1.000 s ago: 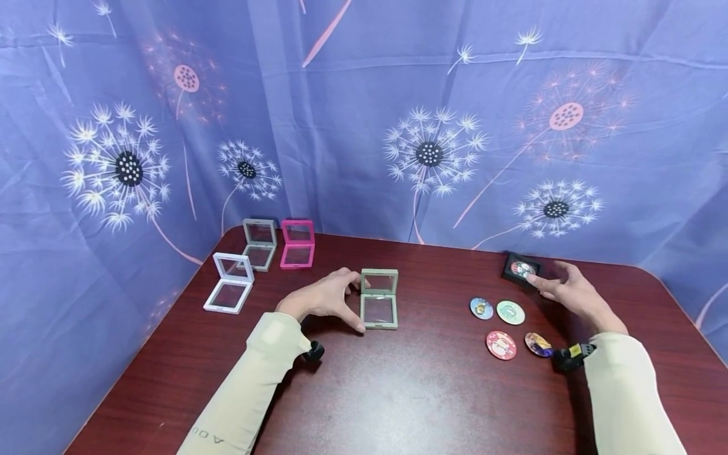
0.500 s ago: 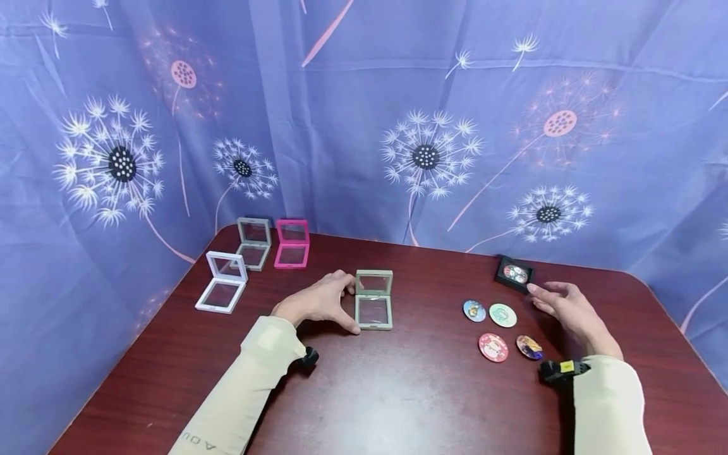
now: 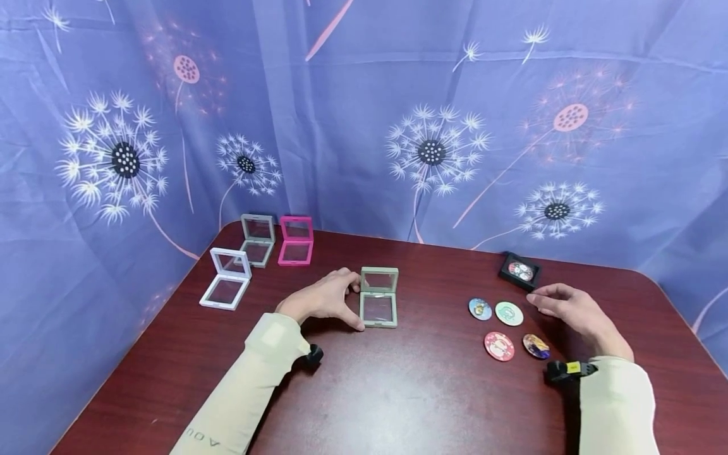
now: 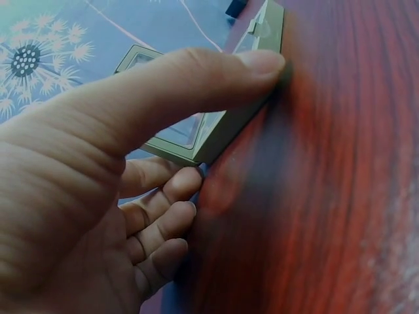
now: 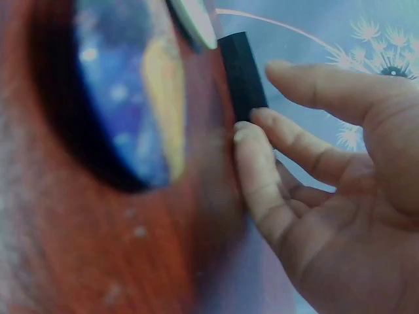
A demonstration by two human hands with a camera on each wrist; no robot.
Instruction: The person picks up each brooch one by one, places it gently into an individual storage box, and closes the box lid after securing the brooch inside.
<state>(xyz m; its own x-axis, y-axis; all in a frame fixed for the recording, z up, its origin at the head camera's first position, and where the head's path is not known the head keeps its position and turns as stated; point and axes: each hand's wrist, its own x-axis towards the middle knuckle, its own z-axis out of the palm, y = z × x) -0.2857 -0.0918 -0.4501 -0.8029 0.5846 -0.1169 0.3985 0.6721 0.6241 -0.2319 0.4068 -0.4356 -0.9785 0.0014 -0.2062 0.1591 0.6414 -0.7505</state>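
In the head view my left hand (image 3: 330, 298) is at the left side of a small olive-green display case (image 3: 378, 309) with clear windows, its lid standing up. The left wrist view shows the thumb along the side of the case (image 4: 232, 127) and the fingertips by its hinge corner. My right hand (image 3: 577, 314) has loosely bent fingers and holds nothing. Its fingertips are just in front of a black case (image 3: 503, 273) with a round picture badge (image 3: 520, 271) in it. In the right wrist view the black case (image 5: 243, 77) stands beyond the fingertips.
Several round badges lie left of my right hand: blue (image 3: 480, 309), mint (image 3: 509, 313), red (image 3: 499, 346) and a purple-orange one (image 3: 536, 346). Opened white (image 3: 218, 305), grey (image 3: 258, 253) and pink (image 3: 296, 253) cases stand at the back left. A blue curtain (image 3: 341, 126) hangs behind the table (image 3: 364, 392).
My right hand has drawn back from the badge in the black case, toward me, its fingertip no longer on it. The left hand and the green case have stayed in place.
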